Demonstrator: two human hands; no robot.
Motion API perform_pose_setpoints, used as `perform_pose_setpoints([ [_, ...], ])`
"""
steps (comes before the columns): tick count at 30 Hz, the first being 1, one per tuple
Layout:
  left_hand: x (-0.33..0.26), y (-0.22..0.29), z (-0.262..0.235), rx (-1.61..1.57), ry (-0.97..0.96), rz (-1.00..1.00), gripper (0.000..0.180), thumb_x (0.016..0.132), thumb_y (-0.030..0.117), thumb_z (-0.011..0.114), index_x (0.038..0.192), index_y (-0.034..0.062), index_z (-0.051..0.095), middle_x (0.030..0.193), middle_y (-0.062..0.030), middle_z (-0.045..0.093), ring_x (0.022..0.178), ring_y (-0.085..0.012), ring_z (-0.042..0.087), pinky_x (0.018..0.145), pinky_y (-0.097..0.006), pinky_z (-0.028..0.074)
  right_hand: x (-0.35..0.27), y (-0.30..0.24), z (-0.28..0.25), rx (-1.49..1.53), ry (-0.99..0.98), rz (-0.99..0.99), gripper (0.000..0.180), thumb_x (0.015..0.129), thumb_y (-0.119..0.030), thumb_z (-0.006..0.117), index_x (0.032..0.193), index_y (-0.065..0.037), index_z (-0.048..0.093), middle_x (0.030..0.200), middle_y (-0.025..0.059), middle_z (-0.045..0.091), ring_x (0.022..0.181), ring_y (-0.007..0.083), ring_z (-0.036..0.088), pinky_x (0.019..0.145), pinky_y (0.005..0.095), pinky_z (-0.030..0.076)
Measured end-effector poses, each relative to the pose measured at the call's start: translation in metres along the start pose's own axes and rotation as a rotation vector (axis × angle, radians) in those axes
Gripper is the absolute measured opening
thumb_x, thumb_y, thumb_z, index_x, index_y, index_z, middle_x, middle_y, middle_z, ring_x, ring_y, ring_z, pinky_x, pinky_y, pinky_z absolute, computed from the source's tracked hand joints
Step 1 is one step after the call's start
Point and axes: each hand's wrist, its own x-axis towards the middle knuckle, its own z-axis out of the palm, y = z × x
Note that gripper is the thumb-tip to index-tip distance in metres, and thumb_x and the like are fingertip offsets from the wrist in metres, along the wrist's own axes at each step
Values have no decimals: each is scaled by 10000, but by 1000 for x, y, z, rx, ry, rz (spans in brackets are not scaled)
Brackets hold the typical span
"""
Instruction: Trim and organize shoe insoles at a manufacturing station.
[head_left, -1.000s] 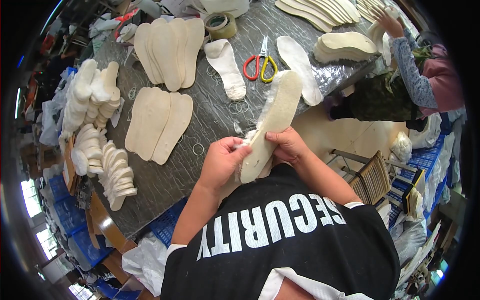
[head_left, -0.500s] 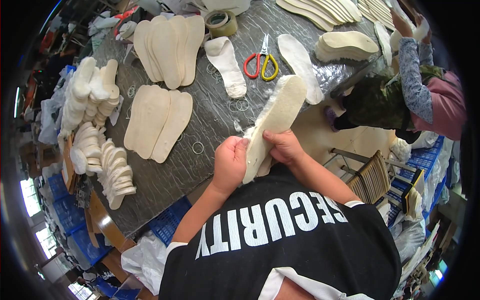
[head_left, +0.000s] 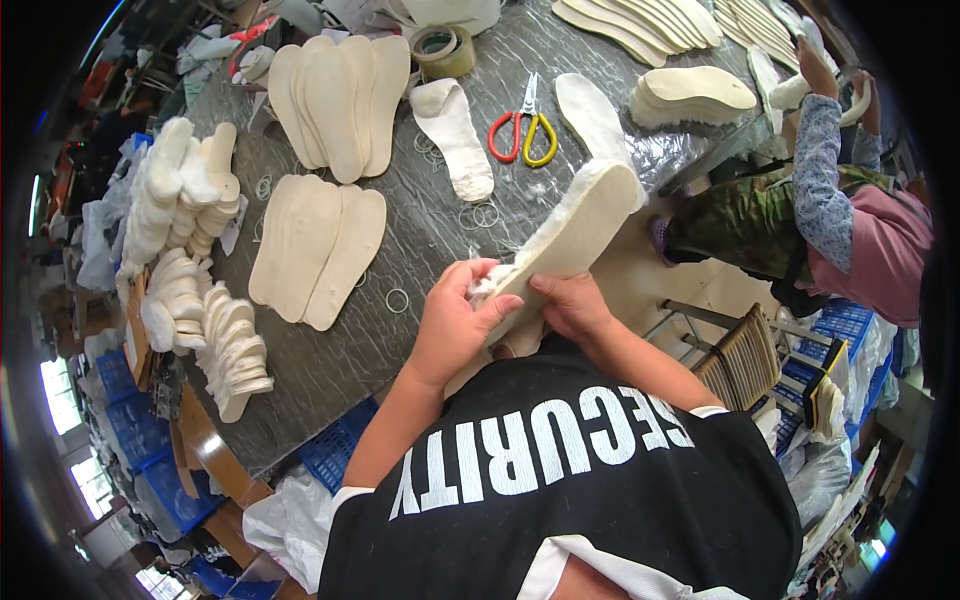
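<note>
A cream insole [head_left: 572,232] with white fleece showing along its left edge is held in front of my chest, tilted up toward the right. My right hand [head_left: 574,308] grips its right edge, thumb on the flat cream face and the other fingers out of sight underneath. On the opposite edge, my left hand [head_left: 455,318] is closed round the fleece, its thumb lying over the face. The insole's lower end is partly hidden by my left hand. Just beyond its upper end lies another fleecy white insole [head_left: 588,110]. Red-and-yellow-handled scissors [head_left: 523,135] rest on the table.
The dark, plastic-covered table [head_left: 420,240] carries fanned insoles [head_left: 335,105], a stack of insoles [head_left: 693,93], rubber bands [head_left: 397,300] and tape rolls [head_left: 445,50]. Fleecy insoles [head_left: 235,340] pile at the left edge. A co-worker [head_left: 830,190] stands at right, near a chair [head_left: 740,360].
The insole has shifted slightly right and down. My left hand has moved from its lower face to the fleecy edge, fingers now curled round it. The co-worker's arms have shifted.
</note>
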Motion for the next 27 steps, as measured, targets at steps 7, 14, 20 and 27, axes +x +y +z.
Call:
perform_pose_setpoints([
  [7, 0, 8, -3, 85, -11, 155, 150, 725, 36, 733, 765, -12, 597, 749, -32, 576, 696, -92, 523, 617, -253, 422, -3, -11, 1, 97, -136, 180, 439, 785, -15, 688, 1192, -14, 525, 1139, 117, 596, 1062, 252, 573, 939, 403, 453],
  [14, 2, 13, -3, -226, -85, -274, 155, 825, 126, 694, 892, 4, 626, 815, -28, 614, 717, -72, 540, 632, -218, 441, -7, -3, 2, 107, -116, 334, 507, 787, -27, 689, 1250, 7, 484, 1206, 140, 564, 1124, 281, 546, 986, 440, 426],
  [20, 0, 3, -9, -262, -47, -231, 285, 943, 267, 551, 905, -9, 615, 762, -13, 606, 686, -56, 515, 617, -219, 436, -6, -6, 6, 153, -72, 231, 496, 796, -15, 677, 1251, 9, 480, 1214, 138, 560, 1134, 284, 541, 1007, 447, 413],
  [27, 3, 2, 9, -265, 32, -175, 216, 914, 171, 584, 818, -21, 605, 662, -30, 552, 616, -67, 466, 553, -248, 396, -11, -6, 4, 221, -126, 205, 430, 815, 16, 633, 1225, -14, 505, 1190, 124, 574, 1117, 268, 552, 984, 431, 431],
])
